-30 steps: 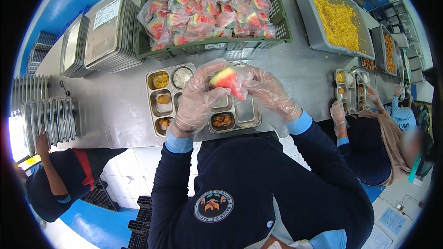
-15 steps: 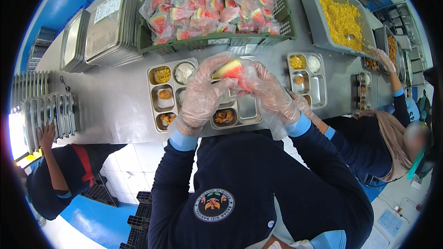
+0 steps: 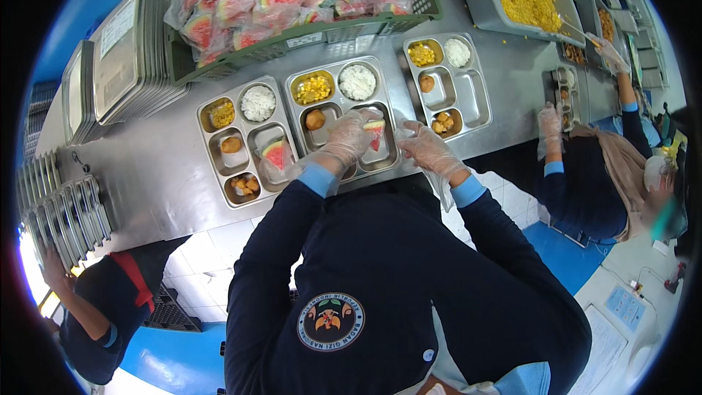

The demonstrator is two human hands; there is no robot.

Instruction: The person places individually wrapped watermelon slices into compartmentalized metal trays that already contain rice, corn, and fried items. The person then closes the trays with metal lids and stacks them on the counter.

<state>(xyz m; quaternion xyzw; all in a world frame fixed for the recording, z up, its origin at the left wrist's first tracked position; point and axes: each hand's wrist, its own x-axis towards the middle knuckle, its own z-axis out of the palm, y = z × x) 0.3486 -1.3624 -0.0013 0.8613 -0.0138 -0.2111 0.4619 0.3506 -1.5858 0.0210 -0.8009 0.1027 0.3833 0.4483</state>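
Clear, see-through glove over the left hand (image 3: 349,139), and red flesh with a green rind on the watermelon wedge (image 3: 375,134) under it. Same clear glove on the right hand (image 3: 428,148). Dull silver on the middle tray (image 3: 381,163), with yellow corn (image 3: 314,89) and white rice (image 3: 357,81). Grey steel desk (image 3: 153,183). Green crate (image 3: 344,29) behind, full of red-and-green bagged melon. Sleeves navy, cuffs light blue.
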